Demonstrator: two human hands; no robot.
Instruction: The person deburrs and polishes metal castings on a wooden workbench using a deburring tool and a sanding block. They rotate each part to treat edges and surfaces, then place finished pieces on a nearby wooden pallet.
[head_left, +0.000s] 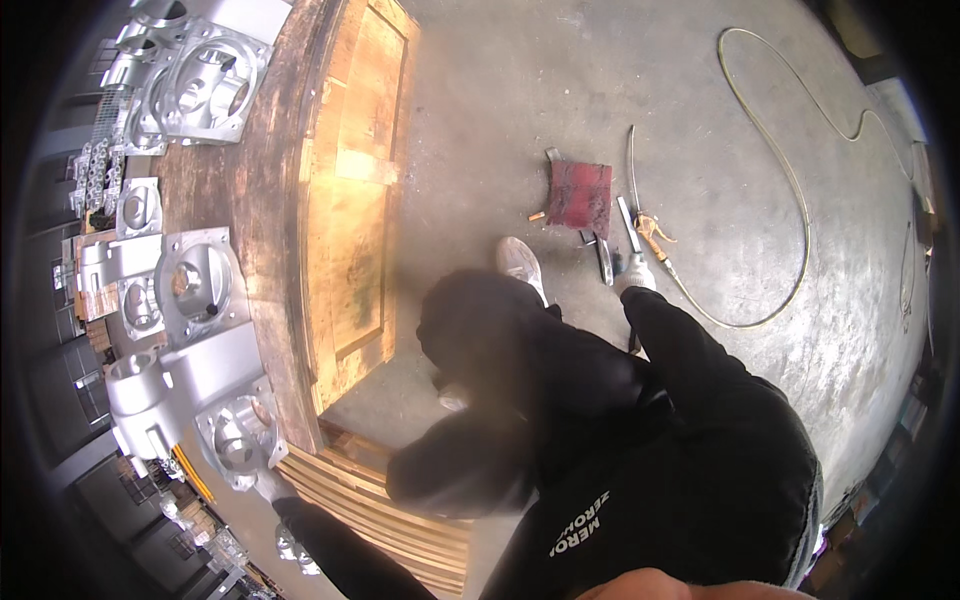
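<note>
My right hand (637, 274), in a pale glove, is low over the floor and closed around the lower end of a flat metal bar (628, 222). Close beside it lies a dark-edged metal tool (604, 260). An air blow gun (655, 236) with an orange-brown body rests just to the right. Further up is a square red piece (580, 196) with dark stains. My left hand (270, 485), also gloved, touches the lower edge of a silver metal casting (240, 436) with a round opening; its fingers are too unclear to read.
A wooden bench (270, 200) runs along the left, its pale side panel (352, 200) facing the floor. More silver castings (203, 285) stand on it. Wooden slats (390, 525) lie near my left arm. A thin air hose (800, 215) loops across the concrete floor (500, 100).
</note>
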